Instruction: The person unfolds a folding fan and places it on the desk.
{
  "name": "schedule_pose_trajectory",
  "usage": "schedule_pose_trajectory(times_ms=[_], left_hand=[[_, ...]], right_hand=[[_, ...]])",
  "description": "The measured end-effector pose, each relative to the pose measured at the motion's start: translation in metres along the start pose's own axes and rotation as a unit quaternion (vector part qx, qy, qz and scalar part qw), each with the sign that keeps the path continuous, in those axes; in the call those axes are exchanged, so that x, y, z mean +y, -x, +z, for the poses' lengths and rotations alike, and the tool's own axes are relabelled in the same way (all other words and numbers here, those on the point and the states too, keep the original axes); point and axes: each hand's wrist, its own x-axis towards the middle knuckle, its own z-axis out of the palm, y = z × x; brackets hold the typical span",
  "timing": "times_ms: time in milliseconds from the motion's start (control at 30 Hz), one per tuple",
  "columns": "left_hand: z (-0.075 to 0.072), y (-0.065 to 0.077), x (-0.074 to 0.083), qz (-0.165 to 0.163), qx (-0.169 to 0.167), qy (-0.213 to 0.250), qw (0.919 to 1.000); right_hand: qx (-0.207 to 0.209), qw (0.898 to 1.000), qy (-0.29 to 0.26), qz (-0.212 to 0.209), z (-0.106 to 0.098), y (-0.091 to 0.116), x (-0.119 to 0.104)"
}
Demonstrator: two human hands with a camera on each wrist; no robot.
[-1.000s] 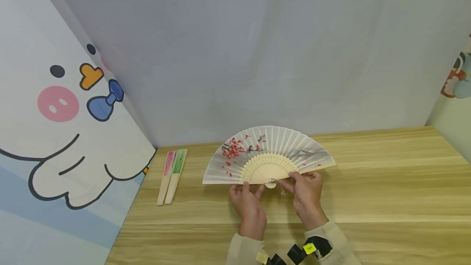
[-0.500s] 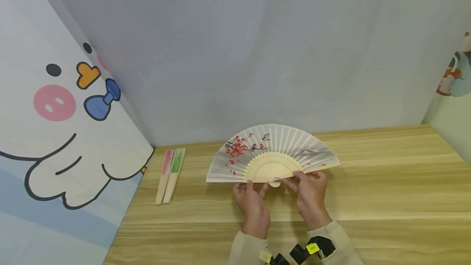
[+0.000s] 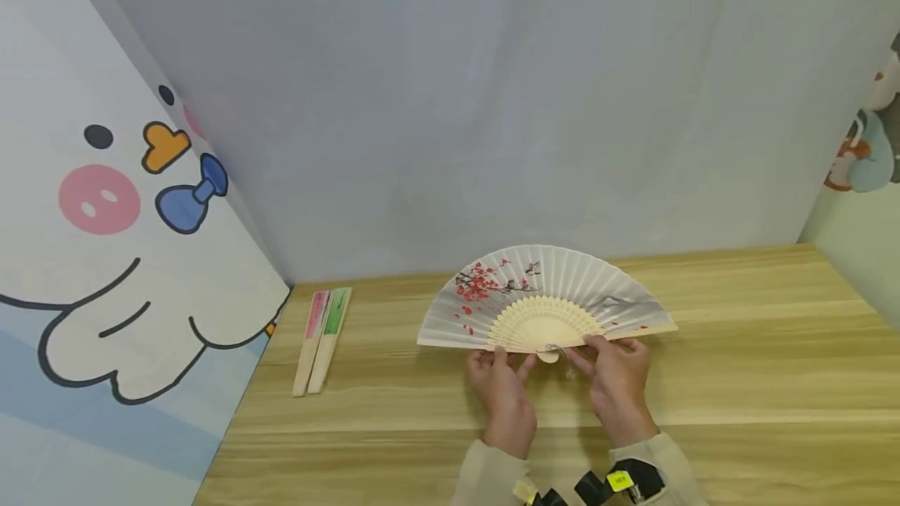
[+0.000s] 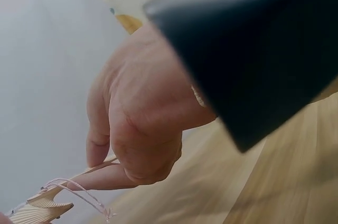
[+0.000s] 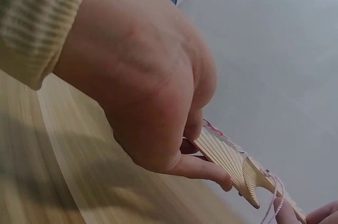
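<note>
A spread folding fan [image 3: 547,287], white with red blossoms and pale wooden ribs, is held upright just above the table. My left hand [image 3: 505,400] pinches its lower left edge, thumb in front. The right hand [image 3: 622,389] pinches the lower right edge in the same way. Between them sits the fan's pivot, from which a thin pale cord [image 4: 79,195] hangs in the left wrist view. In the right wrist view the ribs [image 5: 224,163] meet near the pivot. The fingers behind the fan are mostly hidden.
Two slim wooden pieces that look like folded fans, one with a pink part [image 3: 312,342] and one with a green part [image 3: 330,340], lie side by side at the table's left. A grey backdrop [image 3: 492,115] rises behind the wooden table [image 3: 759,365].
Both hands have carried the fan to the right. Its right edge has come down a little, so the two lower edges lie closer to one line. The slim wooden pieces stay put.
</note>
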Motion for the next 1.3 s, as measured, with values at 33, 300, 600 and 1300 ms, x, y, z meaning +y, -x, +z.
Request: schedule_pose_trajectory(times_ms=[33, 300, 600, 1300], left_hand=[[-0.0003, 0.0003, -0.0002, -0.002, 0.0, 0.0, 1.0], [-0.0039, 0.0029, 0.0007, -0.005, -0.005, 0.006, 1.0], [-0.0049, 0.0036, 0.004, -0.017, -0.007, 0.012, 0.9998], [-0.0002, 0.0008, 0.009, -0.017, 0.001, 0.058, 0.9982]], right_hand=[[0.002, 1.0, 0.0, 0.0, -0.0005, 0.0004, 0.0], [0.006, 1.0, 0.008, 0.006, -0.0024, 0.0045, 0.0022], [0.02, 1.0, 0.012, 0.001, -0.0003, 0.008, 0.0019], [0.031, 0.999, -0.03, 0.025, 0.0051, 0.006, -0.0034]])
